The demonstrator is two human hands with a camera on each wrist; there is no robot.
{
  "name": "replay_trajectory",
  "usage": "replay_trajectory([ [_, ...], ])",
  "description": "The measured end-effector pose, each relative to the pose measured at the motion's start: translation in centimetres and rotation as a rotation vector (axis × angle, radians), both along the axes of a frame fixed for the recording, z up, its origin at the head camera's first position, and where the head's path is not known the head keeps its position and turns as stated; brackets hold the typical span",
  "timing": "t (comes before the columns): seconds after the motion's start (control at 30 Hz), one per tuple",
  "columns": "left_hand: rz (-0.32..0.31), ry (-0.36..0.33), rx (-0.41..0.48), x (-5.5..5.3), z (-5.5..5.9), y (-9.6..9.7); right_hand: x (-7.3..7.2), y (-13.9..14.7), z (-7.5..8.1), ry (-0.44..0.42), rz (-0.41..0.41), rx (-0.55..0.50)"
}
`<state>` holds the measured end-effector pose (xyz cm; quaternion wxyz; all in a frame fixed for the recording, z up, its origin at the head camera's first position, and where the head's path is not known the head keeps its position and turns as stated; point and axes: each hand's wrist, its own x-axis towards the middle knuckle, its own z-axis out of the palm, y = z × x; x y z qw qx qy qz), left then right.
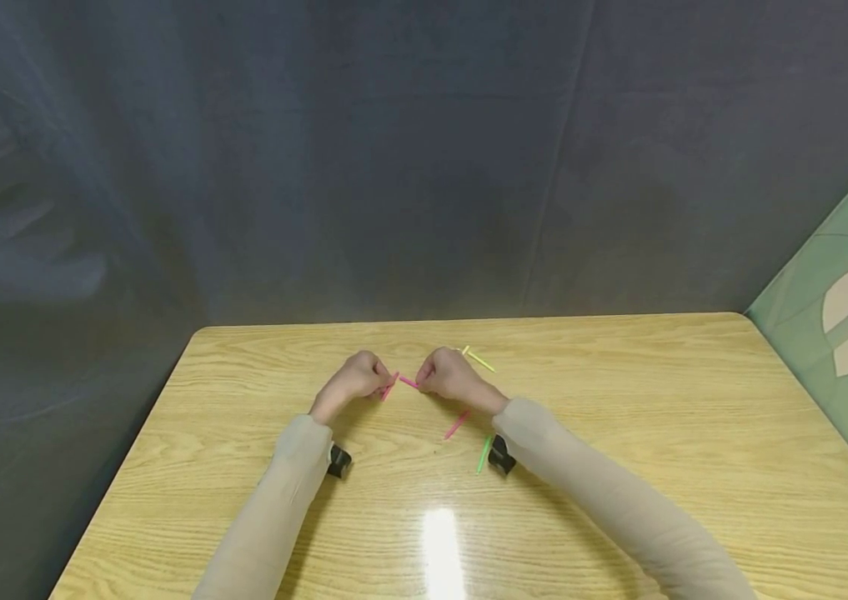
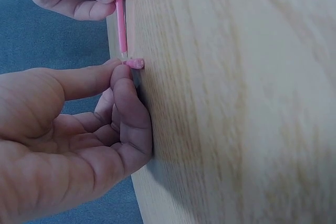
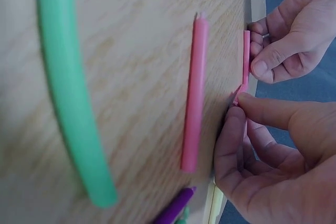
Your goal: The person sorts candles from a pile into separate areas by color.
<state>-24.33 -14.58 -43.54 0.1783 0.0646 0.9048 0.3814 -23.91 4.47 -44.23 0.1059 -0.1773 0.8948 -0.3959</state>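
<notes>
My left hand (image 1: 358, 383) pinches a thin pink stick (image 2: 135, 63) between thumb and forefinger, low over the table. To its right, my right hand (image 1: 454, 377) pinches a second pink stick (image 2: 121, 22) by its far end. The near ends of the two sticks come close together between the hands, at an angle; whether they touch I cannot tell. A third pink stick (image 3: 195, 93) lies loose on the wood near my right forearm, with a small pale tip at one end. Beside it lies a green stick (image 3: 76, 93), slightly bowed.
Yellow sticks (image 1: 480, 361) lie behind my right hand. A purple stick (image 3: 176, 207) with a pointed tip shows in the right wrist view. Black devices (image 1: 501, 457) sit under the wrists. The wooden table (image 1: 656, 400) ends at a dark curtain (image 1: 424, 167).
</notes>
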Motion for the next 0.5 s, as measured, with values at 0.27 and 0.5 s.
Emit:
replay_trajectory([
  [0.27, -0.021, 0.013, -0.017, 0.00, -0.16, -0.07, 0.01, -0.14, -0.10, -0.002, -0.009, 0.007],
  [0.5, -0.023, 0.011, -0.005, 0.04, 0.02, -0.08, -0.08, -0.10, -0.23, -0.011, -0.012, 0.002],
])
